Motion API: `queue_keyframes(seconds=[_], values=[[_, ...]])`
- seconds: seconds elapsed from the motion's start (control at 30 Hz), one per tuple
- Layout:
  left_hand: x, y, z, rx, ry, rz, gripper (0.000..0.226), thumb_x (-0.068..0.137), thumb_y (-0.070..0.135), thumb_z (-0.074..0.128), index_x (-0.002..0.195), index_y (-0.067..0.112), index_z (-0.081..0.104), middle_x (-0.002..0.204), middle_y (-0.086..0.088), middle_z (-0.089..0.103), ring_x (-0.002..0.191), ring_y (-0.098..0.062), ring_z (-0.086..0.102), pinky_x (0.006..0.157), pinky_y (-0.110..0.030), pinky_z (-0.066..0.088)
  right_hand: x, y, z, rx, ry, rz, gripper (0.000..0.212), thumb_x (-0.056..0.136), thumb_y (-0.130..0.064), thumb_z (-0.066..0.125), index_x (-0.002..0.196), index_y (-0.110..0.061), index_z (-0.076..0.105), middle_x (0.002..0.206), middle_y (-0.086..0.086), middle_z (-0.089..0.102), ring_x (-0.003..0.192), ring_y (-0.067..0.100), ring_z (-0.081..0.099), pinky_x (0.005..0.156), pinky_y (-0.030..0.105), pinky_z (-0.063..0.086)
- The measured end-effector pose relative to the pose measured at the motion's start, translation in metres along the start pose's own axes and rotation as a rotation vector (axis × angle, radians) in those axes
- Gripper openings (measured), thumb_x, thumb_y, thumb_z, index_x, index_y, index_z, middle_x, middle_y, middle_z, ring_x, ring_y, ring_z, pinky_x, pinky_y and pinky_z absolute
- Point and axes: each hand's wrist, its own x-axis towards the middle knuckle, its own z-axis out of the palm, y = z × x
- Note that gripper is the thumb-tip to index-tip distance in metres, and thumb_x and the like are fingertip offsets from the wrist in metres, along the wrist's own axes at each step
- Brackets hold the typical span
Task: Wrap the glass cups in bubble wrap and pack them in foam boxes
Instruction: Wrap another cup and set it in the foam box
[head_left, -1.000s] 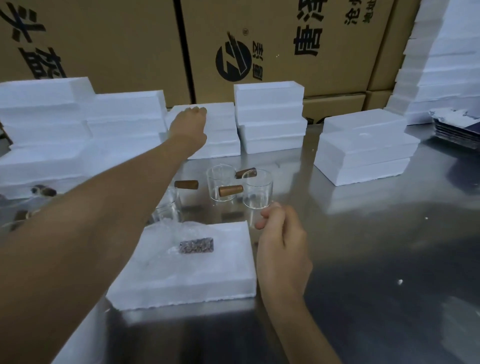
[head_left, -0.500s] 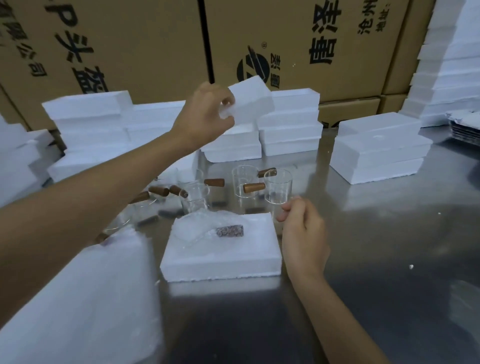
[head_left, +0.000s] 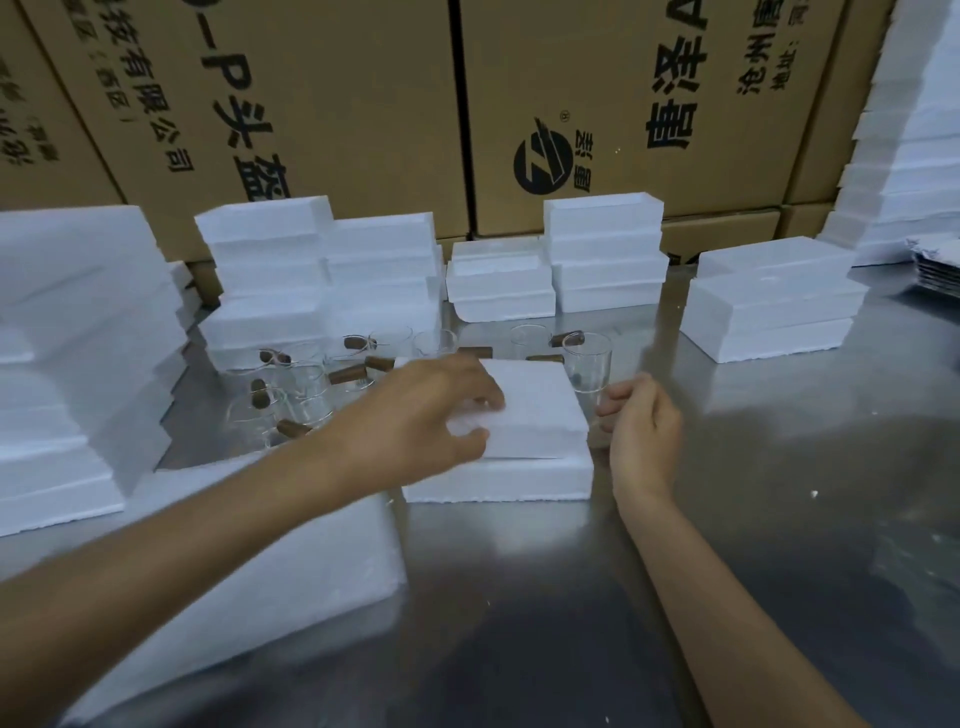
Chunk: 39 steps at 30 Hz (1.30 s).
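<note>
A white foam box (head_left: 498, 480) lies on the steel table in front of me. My left hand (head_left: 431, 410) grips a white foam lid (head_left: 535, 410) by its left edge, holding it tilted on top of the box, so the box's contents are hidden. My right hand (head_left: 641, 426) hovers just right of the box with loosely curled fingers, holding nothing. Several glass cups with brown wooden handles (head_left: 306, 384) stand behind the box, and one cup (head_left: 587, 361) stands just above my right hand.
Stacks of white foam boxes (head_left: 602, 249) line the back and left (head_left: 78, 364), with another stack at right (head_left: 769, 299). A large foam slab (head_left: 291, 561) lies near my left forearm. Cardboard cartons (head_left: 623, 104) form the back wall. Bare steel table (head_left: 779, 519) spreads to the right.
My left hand has brought the foam lid down from the back stack onto the box, covering the wrapped cup. My right hand stayed beside the box.
</note>
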Motion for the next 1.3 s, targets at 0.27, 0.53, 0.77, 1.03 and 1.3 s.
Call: queue_keyframes(seconds=[0.27, 0.53, 0.77, 1.03, 1.3], values=[[-0.006, -0.009, 0.015, -0.208, -0.005, -0.002, 0.024, 0.088, 0.016, 0.070, 0.111, 0.021, 0.067, 0.109, 0.013, 0.061, 0.103, 0.000, 0.056, 0.092, -0.015, 0.041, 0.003, -0.005, -0.019, 0.151, -0.014, 0.005, 0.036, 0.101, -0.019, 0.038, 0.074, -0.011, 0.061, 0.067, 0.006, 0.062, 0.057, 0.014, 0.054, 0.066, 0.033, 0.045], [-0.018, -0.016, 0.031, -0.255, 0.074, 0.058, 0.028, 0.091, 0.014, 0.068, 0.119, 0.019, 0.065, 0.119, 0.013, 0.057, 0.114, 0.006, 0.051, 0.096, -0.007, 0.035, -0.005, -0.018, -0.018, -0.017, -0.250, -0.053, 0.014, 0.096, -0.028, 0.053, 0.095, -0.020, 0.063, 0.090, -0.005, 0.067, 0.083, 0.011, 0.060, 0.066, 0.020, 0.044], [-0.027, -0.017, 0.029, -0.495, 0.273, -0.218, 0.023, 0.092, 0.020, 0.068, 0.113, 0.029, 0.070, 0.125, 0.023, 0.058, 0.118, 0.014, 0.048, 0.095, -0.002, 0.032, -0.018, -0.023, -0.019, -0.143, -0.596, -0.083, 0.049, 0.089, -0.035, 0.069, 0.133, -0.037, 0.046, 0.121, -0.021, 0.055, 0.091, -0.012, 0.059, 0.059, -0.001, 0.041], [-0.026, -0.005, 0.037, -0.720, 0.105, -0.721, 0.031, 0.097, 0.041, 0.054, 0.127, 0.040, 0.047, 0.112, 0.007, 0.061, 0.093, -0.008, 0.062, 0.086, -0.032, 0.050, -0.036, -0.039, -0.017, -0.573, -0.204, -0.594, 0.042, 0.086, -0.025, 0.063, 0.127, -0.021, 0.058, 0.126, -0.004, 0.058, 0.114, 0.016, 0.049, 0.097, 0.030, 0.037], [0.025, 0.037, 0.049, -1.387, -0.013, -0.723, 0.039, 0.102, 0.036, 0.038, 0.113, 0.023, 0.073, 0.100, -0.006, 0.072, 0.074, -0.015, 0.068, 0.066, -0.028, 0.054, -0.071, -0.049, -0.004, -1.123, -0.286, -0.851, 0.045, 0.079, -0.040, 0.051, 0.119, -0.019, 0.060, 0.121, 0.001, 0.055, 0.113, 0.024, 0.045, 0.088, 0.041, 0.030]])
